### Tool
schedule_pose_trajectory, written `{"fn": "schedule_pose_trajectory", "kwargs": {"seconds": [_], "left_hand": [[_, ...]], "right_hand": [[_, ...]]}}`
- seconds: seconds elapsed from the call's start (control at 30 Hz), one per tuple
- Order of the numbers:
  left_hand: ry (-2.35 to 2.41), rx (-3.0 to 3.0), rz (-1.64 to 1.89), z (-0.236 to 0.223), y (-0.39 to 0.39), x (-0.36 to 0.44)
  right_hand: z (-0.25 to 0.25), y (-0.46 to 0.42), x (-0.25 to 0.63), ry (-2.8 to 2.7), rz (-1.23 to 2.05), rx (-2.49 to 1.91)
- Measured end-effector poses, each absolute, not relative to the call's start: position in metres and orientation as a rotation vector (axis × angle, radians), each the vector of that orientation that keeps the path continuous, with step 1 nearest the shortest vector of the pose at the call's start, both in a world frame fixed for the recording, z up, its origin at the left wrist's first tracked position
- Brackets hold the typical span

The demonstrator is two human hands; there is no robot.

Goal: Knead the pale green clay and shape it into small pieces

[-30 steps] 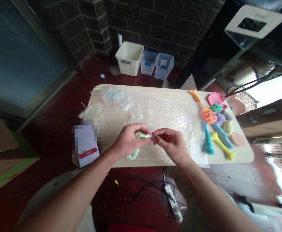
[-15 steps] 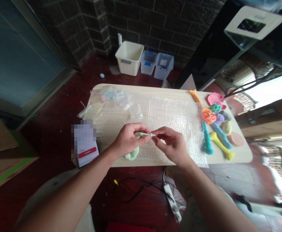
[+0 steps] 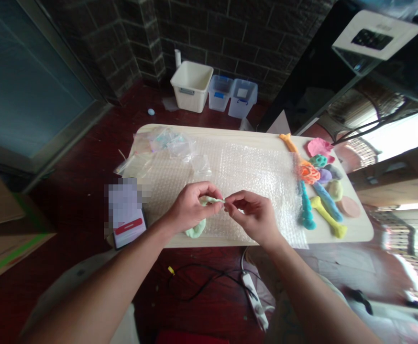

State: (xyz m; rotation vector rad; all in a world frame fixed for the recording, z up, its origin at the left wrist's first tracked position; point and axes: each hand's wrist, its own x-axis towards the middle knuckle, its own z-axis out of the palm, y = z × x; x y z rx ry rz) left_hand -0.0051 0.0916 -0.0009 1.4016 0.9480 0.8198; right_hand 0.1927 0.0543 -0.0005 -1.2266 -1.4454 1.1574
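Note:
A strip of pale green modelling clay (image 3: pixel 195 229) hangs below my left hand (image 3: pixel 192 206), and its upper part runs between the thumb and fingers. My left hand is closed around it. At the strip's narrow right end, the fingertips of my right hand (image 3: pixel 252 212) are pinched together on the clay. Both hands are above the bubble wrap (image 3: pixel 262 177) that covers much of the pale table (image 3: pixel 359 227). Part of the clay is hidden behind the left fingers.
Coloured clay pieces crowd the table's right end, among them a yellow bone shape (image 3: pixel 329 217), a teal strand (image 3: pixel 306 205) and a pink piece (image 3: pixel 318 147). Clear plastic bags (image 3: pixel 180 145) lie at back left, a phone (image 3: pixel 128 215) at front left. A white basket (image 3: pixel 192 88) stands beyond.
Both hands stay in nearly the same place, the right fingertips shifting slightly at the clay's end. The hanging part of the clay has moved a little to the left.

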Motion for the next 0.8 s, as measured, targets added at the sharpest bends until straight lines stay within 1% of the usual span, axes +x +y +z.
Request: {"fn": "schedule_pose_trajectory", "kwargs": {"seconds": [0.13, 0.37, 0.6, 0.8], "left_hand": [[0.947, 1.429, 0.826, -0.0009, 0.0915, -0.0051], [0.978, 1.490, 0.835, -0.0011, 0.0907, -0.0023], [0.999, 1.434, 0.826, -0.0004, 0.0882, 0.0008], [1.014, 1.408, 0.840, -0.0017, 0.0899, 0.0001]], "right_hand": [[-0.0015, 0.0556, 0.1911, -1.349, 1.251, -1.197], [-0.0042, 0.0515, 0.1903, -1.554, 1.031, -1.231], [-0.0048, 0.0503, 0.1895, -1.557, 1.046, -1.325], [-0.0032, 0.0525, 0.1905, -1.622, 0.962, -1.249]]}}
